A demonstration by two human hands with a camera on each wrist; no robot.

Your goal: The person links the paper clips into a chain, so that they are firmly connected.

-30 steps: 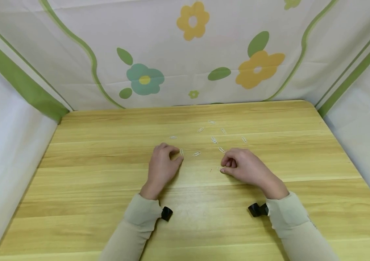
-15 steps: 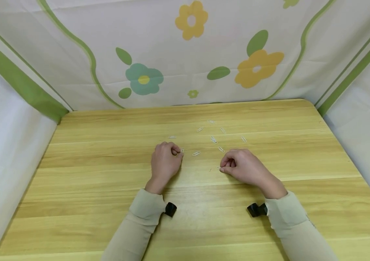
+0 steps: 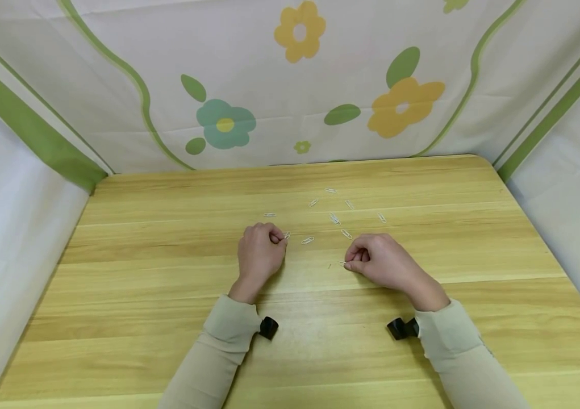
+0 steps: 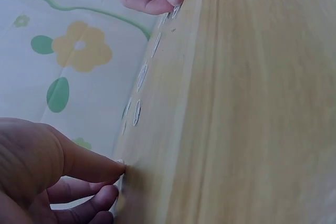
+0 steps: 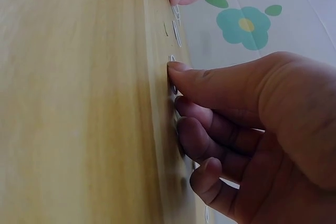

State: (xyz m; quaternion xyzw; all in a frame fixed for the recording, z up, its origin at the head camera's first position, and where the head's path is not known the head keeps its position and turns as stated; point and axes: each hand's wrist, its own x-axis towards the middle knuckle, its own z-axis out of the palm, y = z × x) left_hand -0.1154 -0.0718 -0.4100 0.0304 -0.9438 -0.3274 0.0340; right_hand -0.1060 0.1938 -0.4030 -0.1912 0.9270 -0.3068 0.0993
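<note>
On the wooden table (image 3: 141,284), my left hand (image 3: 261,254) pinches a white paper clip (image 3: 287,234) between thumb and fingers, close over the wood. Further right, my right hand (image 3: 384,262) pinches another paper clip (image 3: 342,263) at its fingertips; one looped end pokes out past the thumb in the right wrist view. Between the hands lies a loose paper clip (image 3: 307,241). Just beyond my right fingers is one more paper clip (image 3: 346,233). The finger sides of both held clips are hidden.
Several white paper clips lie scattered toward the back, among them an overlapping pair (image 3: 335,218), one clip at left (image 3: 270,215) and one at right (image 3: 382,217). A thin small mark (image 3: 329,266) shows near my right fingertips. A flowered curtain (image 3: 274,85) hangs behind the table.
My left hand has closed its thumb and fingers on the paper clip beside it, which has turned at a slant. The right hand stays almost still with its clip.
</note>
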